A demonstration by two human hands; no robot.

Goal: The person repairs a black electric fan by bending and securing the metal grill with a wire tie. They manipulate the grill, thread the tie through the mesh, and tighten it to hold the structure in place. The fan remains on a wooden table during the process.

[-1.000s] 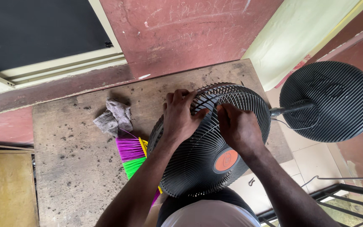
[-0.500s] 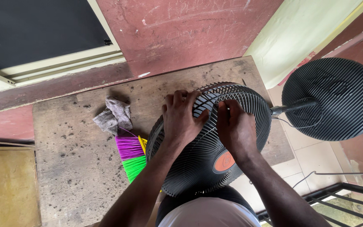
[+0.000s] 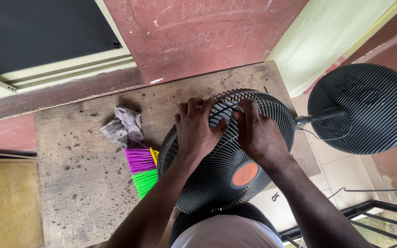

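Barely shifted since before: both hands' fingers (image 3: 194, 110) spread, seemingly hooked into fan grille (image 3: 217, 183).

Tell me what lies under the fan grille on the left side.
Purple and green brush bristles stick out from under the black fan grille, which the left hand and right hand press on. The brush's handle is covered by the grille.

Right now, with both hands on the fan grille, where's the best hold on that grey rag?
Pinch the crumpled grey cloth rag at its raised upper fold, coming from above on the left. It lies loose on the worn wooden tabletop, bunched upward, and the purple-and-green brush bristles crowd its lower right edge.
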